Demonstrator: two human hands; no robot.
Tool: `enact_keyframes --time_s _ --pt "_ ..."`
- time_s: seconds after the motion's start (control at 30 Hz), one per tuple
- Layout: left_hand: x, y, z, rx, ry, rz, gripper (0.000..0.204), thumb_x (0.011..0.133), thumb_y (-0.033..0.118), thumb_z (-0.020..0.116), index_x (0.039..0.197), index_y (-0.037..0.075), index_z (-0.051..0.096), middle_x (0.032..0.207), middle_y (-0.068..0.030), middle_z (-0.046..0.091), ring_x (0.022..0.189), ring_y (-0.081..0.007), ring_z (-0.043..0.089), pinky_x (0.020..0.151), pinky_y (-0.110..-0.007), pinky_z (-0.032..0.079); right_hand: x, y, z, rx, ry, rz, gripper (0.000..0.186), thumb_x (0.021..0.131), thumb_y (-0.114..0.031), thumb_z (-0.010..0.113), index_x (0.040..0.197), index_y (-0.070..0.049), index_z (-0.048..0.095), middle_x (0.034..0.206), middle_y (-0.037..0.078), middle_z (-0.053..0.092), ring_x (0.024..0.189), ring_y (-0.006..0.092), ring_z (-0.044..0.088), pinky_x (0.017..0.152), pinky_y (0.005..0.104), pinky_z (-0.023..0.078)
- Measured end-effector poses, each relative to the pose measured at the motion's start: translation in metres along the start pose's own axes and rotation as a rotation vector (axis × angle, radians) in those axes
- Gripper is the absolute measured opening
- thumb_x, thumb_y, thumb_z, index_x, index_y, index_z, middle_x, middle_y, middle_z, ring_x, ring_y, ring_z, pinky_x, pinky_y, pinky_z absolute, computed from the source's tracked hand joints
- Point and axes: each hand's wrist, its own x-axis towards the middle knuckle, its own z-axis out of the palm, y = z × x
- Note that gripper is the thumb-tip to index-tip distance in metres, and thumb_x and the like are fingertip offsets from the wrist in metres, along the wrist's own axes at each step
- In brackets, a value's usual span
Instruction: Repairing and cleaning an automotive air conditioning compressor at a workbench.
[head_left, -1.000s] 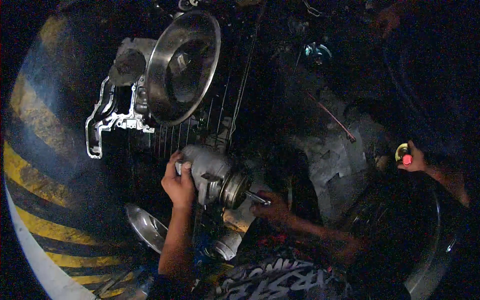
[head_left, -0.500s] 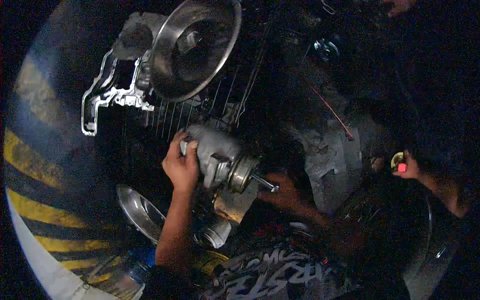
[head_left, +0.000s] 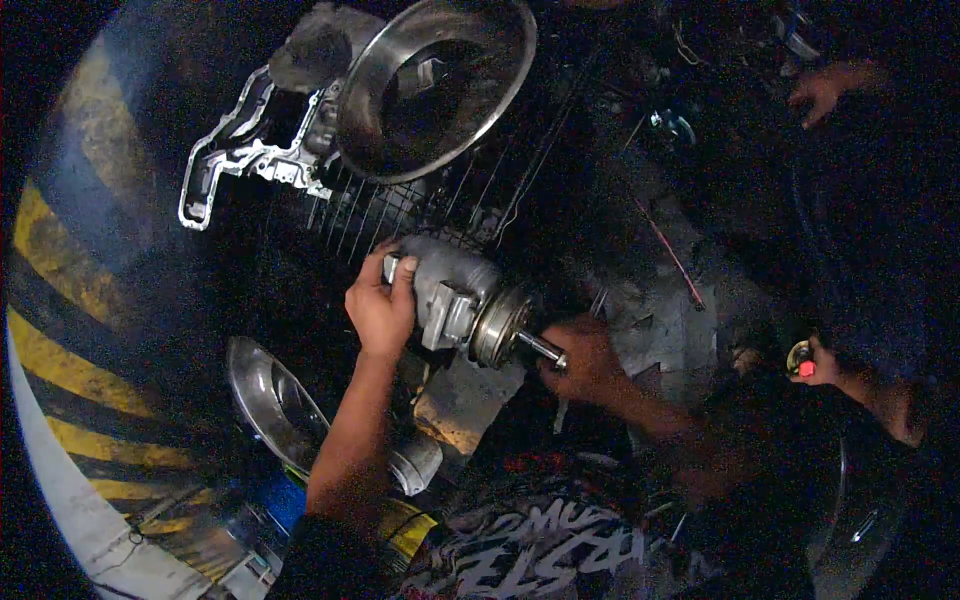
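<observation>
My left hand is wrapped round the far left end of a grey metal car compressor, its thumb on top. A grooved pulley forms the compressor's right end. From the pulley's centre a shiny socket extension sticks out to the lower right. My right hand is closed at the outer end of that extension, round what looks like a wrench handle, dim in the shadow. The compressor lies tilted above my lap.
A large steel basin stands beyond, beside a pale cast-metal frame and a wire rack. Another steel bowl is at lower left. At right a co-worker's hand holds a small round thing; another hand reaches in above.
The view has shifted, so the basin and frame sit further right and higher. My right hand has turned about the extension. A co-worker's hand shows more fully at upper right.
</observation>
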Motion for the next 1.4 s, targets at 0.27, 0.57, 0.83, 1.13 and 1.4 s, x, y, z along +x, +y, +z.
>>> enact_keyframes --time_s 0.27,0.57,0.83,1.13,1.4 --pt "0.01 0.004 -0.005 0.135 -0.074 0.028 0.036 0.09 0.037 0.074 0.11 0.008 0.07 0.091 -0.0186 0.072 0.077 -0.0381 0.071 0.067 -0.042 0.055 0.0 -0.022 -0.003 0.666 -0.114 0.496 0.026 0.084 -0.029 0.074 0.093 -0.007 0.062 0.079 0.006 0.056 0.077 0.0138 0.055 0.069 0.0331 0.045" --pt "0.002 0.001 -0.001 0.074 -0.013 -0.01 0.041 0.091 0.044 0.072 0.11 0.008 0.07 0.095 -0.0177 0.073 0.088 -0.0395 0.072 0.075 -0.043 0.056 0.01 -0.032 -0.011 0.112 -0.161 0.3 0.032 0.079 -0.019 0.079 0.105 -0.006 0.065 0.105 0.013 0.066 0.103 0.0237 0.062 0.083 0.0376 0.049" --pt "0.009 -0.003 -0.002 0.118 -0.088 -0.013 0.042 0.09 0.047 0.072 0.11 0.01 0.071 0.091 -0.0179 0.073 0.083 -0.0401 0.071 0.071 -0.043 0.055 0.015 -0.037 -0.018 0.967 -0.118 1.003 0.044 0.077 -0.019 0.082 0.115 -0.006 0.062 0.107 0.014 0.065 0.096 0.0244 0.063 0.084 0.0365 0.049" --pt "0.004 0.003 -0.003 0.101 -0.037 -0.089 0.042 0.089 0.047 0.073 0.108 0.01 0.072 0.07 -0.0158 0.067 0.059 -0.0324 0.065 0.057 -0.041 0.05 0.002 -0.026 -0.001 0.249 -0.111 0.226 0.017 0.082 -0.018 0.07 0.088 -0.007 0.058 0.075 0.009 0.053 0.069 0.0201 0.054 0.072 0.0352 0.047" --pt "0.001 -0.01 0.006 0.015 -0.016 -0.02 0.041 0.089 0.047 0.073 0.108 0.011 0.072 0.07 -0.0155 0.067 0.059 -0.0316 0.066 0.059 -0.04 0.05 0.017 -0.015 -0.026 -0.25 -0.1 -0.119 0.018 0.081 -0.019 0.071 0.086 -0.008 0.059 0.073 0.008 0.058 0.059 0.0232 0.052 0.058 0.0354 0.042"
